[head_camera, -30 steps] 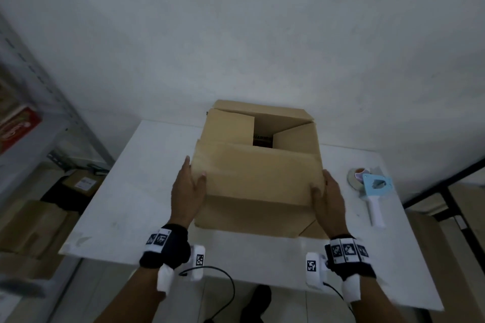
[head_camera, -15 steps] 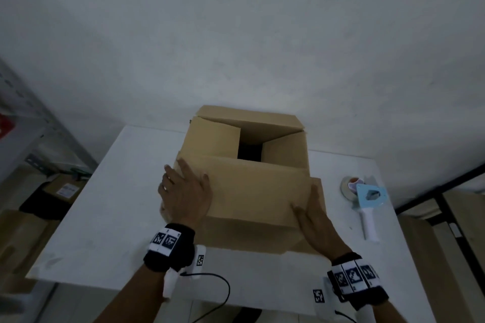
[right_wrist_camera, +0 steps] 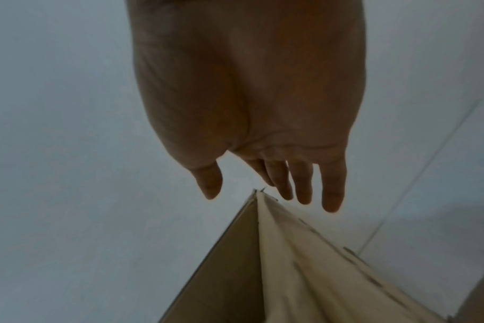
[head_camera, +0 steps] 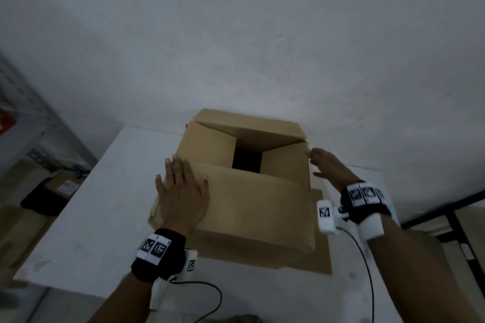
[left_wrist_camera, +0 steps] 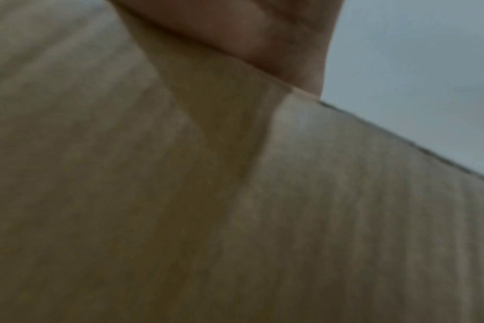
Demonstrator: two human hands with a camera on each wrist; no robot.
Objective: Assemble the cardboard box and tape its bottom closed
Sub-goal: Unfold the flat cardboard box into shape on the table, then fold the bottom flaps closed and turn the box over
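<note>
The box (head_camera: 244, 191) stands on the white table (head_camera: 105, 204), toward its far edge, with the flaps half folded in — a dark gap shows between them at the middle. The left hand (head_camera: 181, 196) lies flat on the near flap at its left end, fingers straight and spread, pressing down and holding nothing. The right hand (head_camera: 328, 165) hovers by the box's far right corner, fingers (right_wrist_camera: 304, 188) loosely extended just beside the cardboard edge — gripping nothing. Black wristbands with printed markers sit on both wrists
</note>
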